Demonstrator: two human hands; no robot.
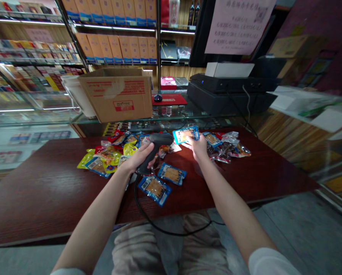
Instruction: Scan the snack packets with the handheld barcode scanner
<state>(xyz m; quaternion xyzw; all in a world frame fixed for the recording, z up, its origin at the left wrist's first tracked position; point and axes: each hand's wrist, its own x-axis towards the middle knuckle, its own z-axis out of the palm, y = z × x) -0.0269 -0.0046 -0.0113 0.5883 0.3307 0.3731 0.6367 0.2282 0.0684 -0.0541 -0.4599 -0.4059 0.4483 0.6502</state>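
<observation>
Over a dark red wooden table [44, 191], the left hand [138, 156] has its fingers [147, 152] closed around the grip of a black corded barcode scanner [156, 144], whose head points toward the right hand [196, 147]; that hand's fingers [191, 142] are partly curled and hold up a blue-edged vacuum-sealed snack packet [186, 135] by its lower edge, just beyond the scanner; the scanner's black cable [159, 229] loops down past the table's near edge; two more blue-edged packets [155, 190] lie just below the hands; a heap of yellow and blue packets [110, 154] lies to the left, and a smaller pile [228, 147] to the right; farther off, a cardboard box [116, 95] and a black printer [230, 86] stand on a glass display counter [171, 118].
</observation>
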